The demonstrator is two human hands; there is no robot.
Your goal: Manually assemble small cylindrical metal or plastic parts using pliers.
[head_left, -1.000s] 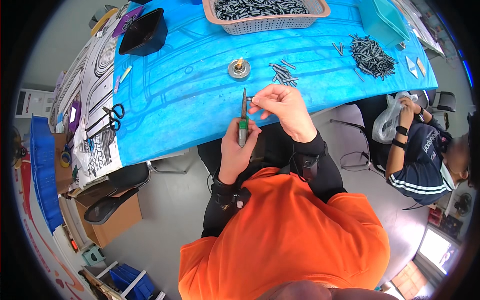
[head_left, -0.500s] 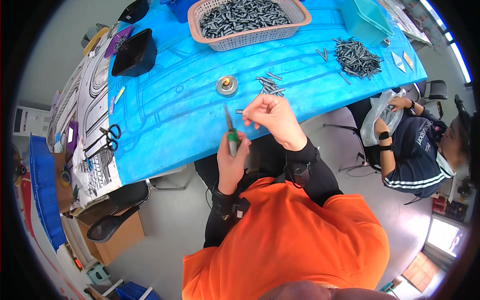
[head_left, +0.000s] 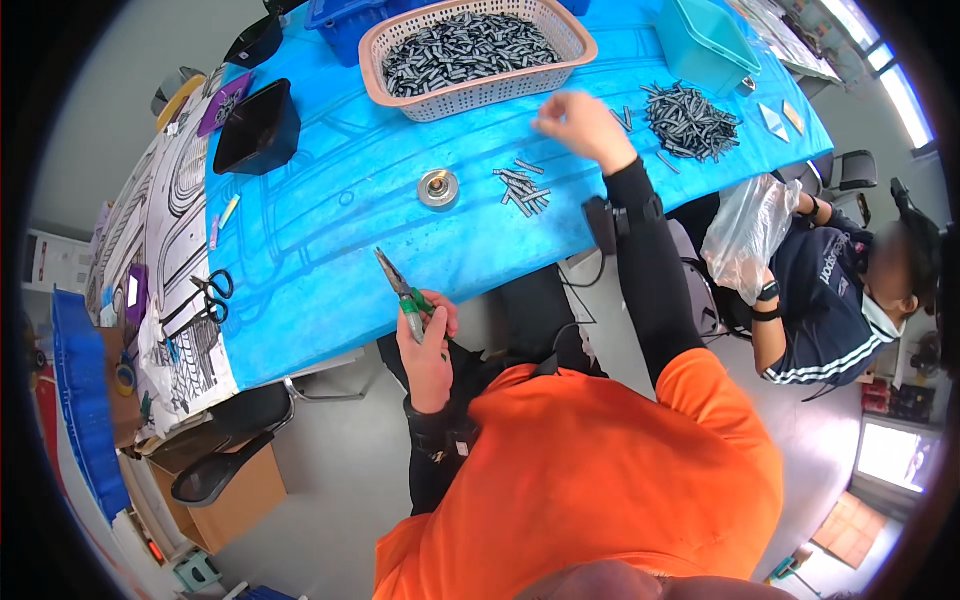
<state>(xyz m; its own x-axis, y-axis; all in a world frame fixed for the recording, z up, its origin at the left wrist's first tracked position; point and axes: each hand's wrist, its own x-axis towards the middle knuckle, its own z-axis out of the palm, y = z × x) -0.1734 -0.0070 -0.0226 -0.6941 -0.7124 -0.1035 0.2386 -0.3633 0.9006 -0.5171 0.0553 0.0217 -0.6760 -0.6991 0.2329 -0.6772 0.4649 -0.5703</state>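
My left hand (head_left: pixel 428 350) is closed round the green grips of long-nose pliers (head_left: pixel 396 278), whose jaws point up and left over the table's near edge. My right hand (head_left: pixel 588 128) reaches over the table between the pink basket (head_left: pixel 480 98) and a small pile of grey-black strips (head_left: pixel 524 190). Its fingers are curled together and slightly blurred; what they hold, if anything, is hidden. Left of the small pile stands a round metal burner-like tin (head_left: pixel 437 190) with an amber centre. Grey-black pieces (head_left: pixel 470 48) fill the basket.
A larger heap of strips (head_left: pixel 692 122) lies at the right, in front of a teal bin (head_left: pixel 708 45). Black bins (head_left: pixel 258 130) and scissors (head_left: pixel 213 294) are on the left. A co-worker (head_left: pixel 835 290) at the right holds a clear plastic bag (head_left: pixel 745 238).
My right hand has left the pliers and moved up and right towards the basket. My left hand, with the pliers, has shifted down and left. The co-worker's bag has moved slightly.
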